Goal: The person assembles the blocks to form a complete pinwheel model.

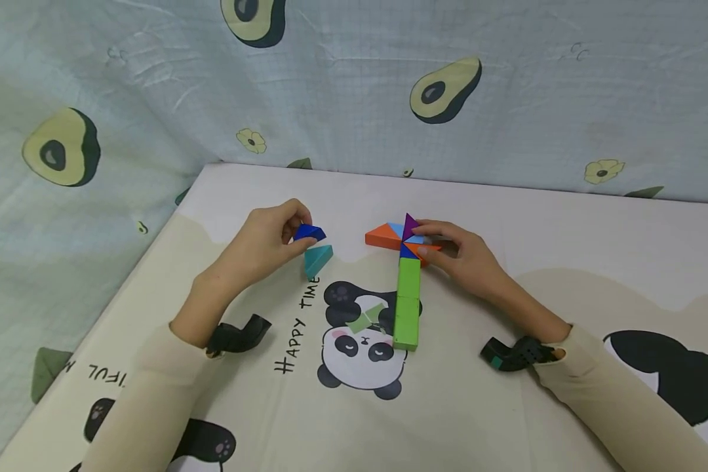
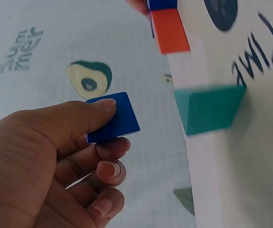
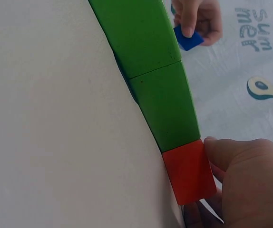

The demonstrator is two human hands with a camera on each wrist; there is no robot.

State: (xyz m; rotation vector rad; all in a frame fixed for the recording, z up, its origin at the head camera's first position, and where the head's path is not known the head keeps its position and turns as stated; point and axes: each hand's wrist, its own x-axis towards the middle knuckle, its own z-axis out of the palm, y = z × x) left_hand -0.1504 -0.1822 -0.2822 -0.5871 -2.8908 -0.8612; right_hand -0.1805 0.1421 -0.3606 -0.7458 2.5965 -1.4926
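Note:
My left hand pinches a dark blue triangular block between thumb and fingers, over the table's left part. Just below it a teal triangular block stands on the cloth. At the pinwheel of triangular blocks, my right hand has its thumb against an orange triangular block, with fingers on the far side. Its index fingertip is by a purple block. A second orange block, a light blue one and a blue one fill other parts of the pinwheel.
Two green blocks form a straight stem below the pinwheel, toward me. The white tablecloth bears printed pandas and lettering. Behind the table's far edge hangs a pale curtain with avocado prints. Each wrist wears a black camera strap.

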